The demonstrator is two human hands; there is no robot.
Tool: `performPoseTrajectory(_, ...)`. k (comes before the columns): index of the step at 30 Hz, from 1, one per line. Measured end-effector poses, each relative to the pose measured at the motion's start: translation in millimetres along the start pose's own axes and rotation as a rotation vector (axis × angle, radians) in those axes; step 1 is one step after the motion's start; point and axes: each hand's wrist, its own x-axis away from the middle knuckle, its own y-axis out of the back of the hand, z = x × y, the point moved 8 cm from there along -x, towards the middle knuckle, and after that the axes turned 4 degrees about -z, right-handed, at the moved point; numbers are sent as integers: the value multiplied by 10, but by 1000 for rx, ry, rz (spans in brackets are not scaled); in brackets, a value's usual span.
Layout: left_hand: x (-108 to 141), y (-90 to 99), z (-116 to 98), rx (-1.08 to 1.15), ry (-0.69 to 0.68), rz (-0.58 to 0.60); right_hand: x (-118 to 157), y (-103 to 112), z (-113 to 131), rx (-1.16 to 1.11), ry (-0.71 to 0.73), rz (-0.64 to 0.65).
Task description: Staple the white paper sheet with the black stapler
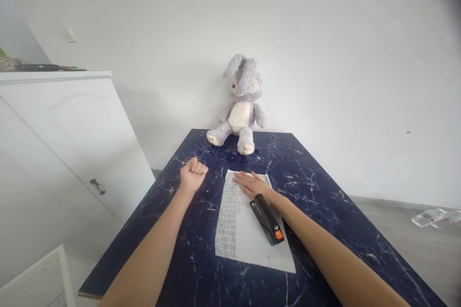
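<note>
My left hand (193, 174) is closed in a fist at the left side of the dark blue table, apart from the paper; nothing shows between its fingers. My right hand (252, 184) lies flat on the far end of a sheet of paper (248, 249), fingers stretched out. Printed grey blocks run down the sheet's left side, and its far edge looks slightly raised. A black stapler (265, 220) with an orange patch at its near end rests slantwise on the sheet, close to my right wrist.
A grey plush rabbit (240, 115) sits at the far end of the marbled table (309, 177), against the white wall. To the left stands a white cabinet (72, 144) with a dark handle (97, 186). Clear plastic items (430, 217) lie on the floor at right.
</note>
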Motion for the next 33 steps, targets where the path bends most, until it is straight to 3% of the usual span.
performPoseTrajectory(3,45,-322,267,-316,7,85,-25,-24,151,-30,28,15)
performPoseTrajectory(6,87,-467,467,-625,-1,199,-58,8,285,-114,60,-2)
performPoseTrajectory(8,111,-487,562,-721,19,277,-35,184,269,-207,20,-135)
performPoseTrajectory(11,165,-527,674,-861,50,413,177,531,109,-304,-190,-342)
performPoseTrajectory(13,206,-570,725,-949,61,482,400,621,98,-307,-318,-275)
performPoseTrajectory(16,250,-632,755,-1070,56,532,753,556,351,-270,-328,-10)
performPoseTrajectory(18,270,-661,761,-1170,37,561,943,494,525,-188,-331,92)
performPoseTrajectory(22,286,-662,795,-1395,-3,629,1004,513,620,-24,-358,103)
performPoseTrajectory(27,260,-623,816,-1343,-5,630,702,670,630,-96,-60,-37)
performPoseTrajectory(33,241,-602,804,-1228,-6,602,643,590,389,-265,-24,-134)
